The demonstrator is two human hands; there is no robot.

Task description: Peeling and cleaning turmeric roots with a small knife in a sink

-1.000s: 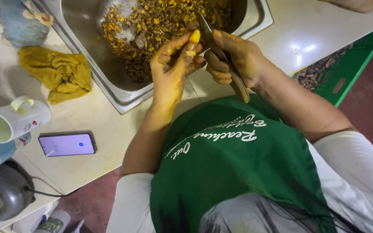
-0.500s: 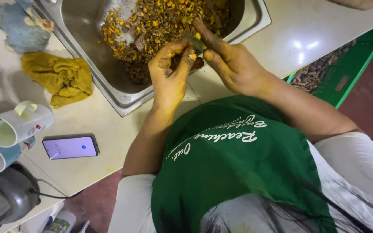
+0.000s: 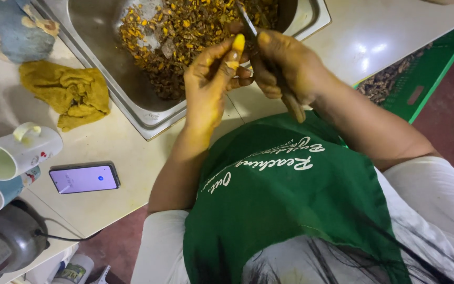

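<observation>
Head view: left hand (image 3: 208, 87), stained yellow, has its fingers closed narrowly around a small peeled yellow root piece (image 3: 237, 44), held upright just above the sink's near rim. Right hand (image 3: 285, 66) is clenched around a knife (image 3: 248, 21), blade touching the root piece. Steel sink (image 3: 106, 63) beneath holds a heap of yellow-brown peelings (image 3: 185, 31). On the counter lie a yellow cloth (image 3: 69, 92), a phone (image 3: 84, 178) and two mugs (image 3: 11, 155), well apart from the hands.
</observation>
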